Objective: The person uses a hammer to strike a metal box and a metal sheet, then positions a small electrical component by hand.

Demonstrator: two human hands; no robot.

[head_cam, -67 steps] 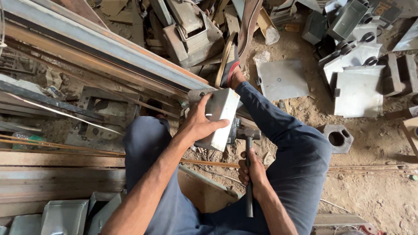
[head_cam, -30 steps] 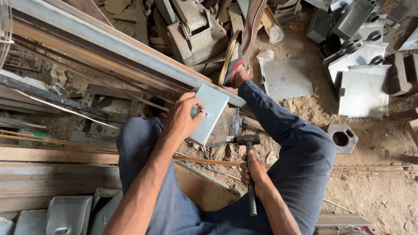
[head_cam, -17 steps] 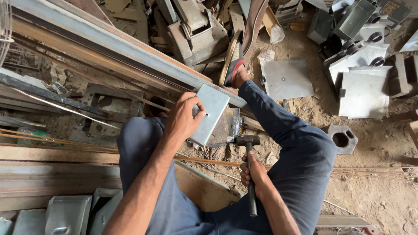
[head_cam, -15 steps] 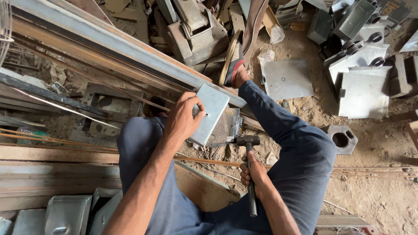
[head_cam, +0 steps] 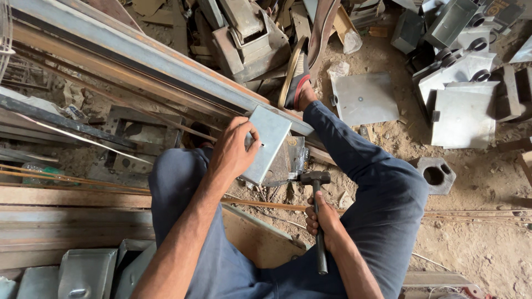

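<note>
I sit on the ground in blue trousers, legs spread. My left hand (head_cam: 233,152) grips a grey folded metal plate (head_cam: 269,141), holding it tilted on edge between my knees. My right hand (head_cam: 324,218) is closed round the dark handle of a hammer (head_cam: 316,205). The hammer's head rests low against the plate's bottom right corner, beside a small metal block under the plate. My right foot in a sandal (head_cam: 296,83) reaches toward the scrap pile.
A long rusty steel beam (head_cam: 138,61) runs diagonally behind the plate. Thin rods (head_cam: 72,177) and flat bars lie at the left. Flat plates (head_cam: 366,99) and welded box parts (head_cam: 463,113) cover the sandy ground at the right; a block with a hole (head_cam: 438,174) sits nearby.
The plate has been turned from flat-facing to tilted on edge. The hammer has come up from low by my leg so its head meets the plate's lower corner; little has moved in the last second.
</note>
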